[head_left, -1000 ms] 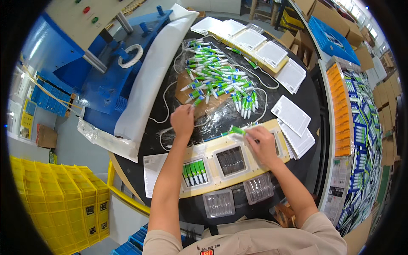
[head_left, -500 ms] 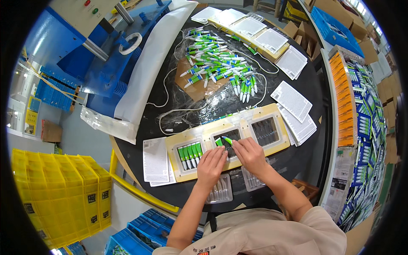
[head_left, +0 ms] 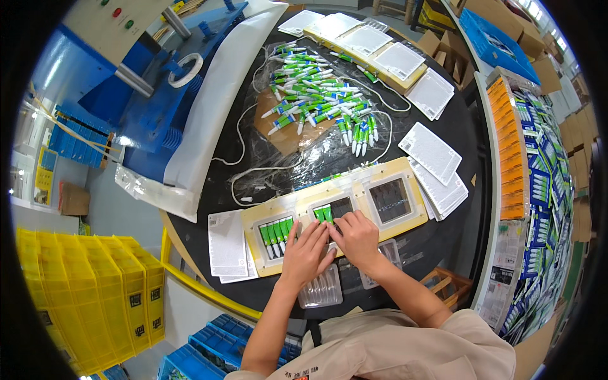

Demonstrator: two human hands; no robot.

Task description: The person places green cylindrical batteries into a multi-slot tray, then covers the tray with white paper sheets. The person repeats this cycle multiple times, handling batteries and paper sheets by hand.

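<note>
Head view: resting half-curled fingers of left hand [head_left: 305, 254] and right hand [head_left: 356, 238], can't tell if gripping, over two green tubes [head_left: 323, 214], now straightened, filling more of middle window [head_left: 342, 207] of yellow frame [head_left: 360, 197].

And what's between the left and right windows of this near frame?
The middle window, holding green tubes, your left hand and right hand at its edge, in the head view.

laid second green tube [head_left: 327, 213] beside first tube [head_left: 319, 215]

brought the left hand [head_left: 305, 254] from the tube pile [head_left: 315, 96], and the right hand [head_left: 358, 239] from the right window [head_left: 389, 201], to the lower edge of the middle window [head_left: 342, 207]. levelled the second tube, tilted in the right hand half a second ago.
</note>
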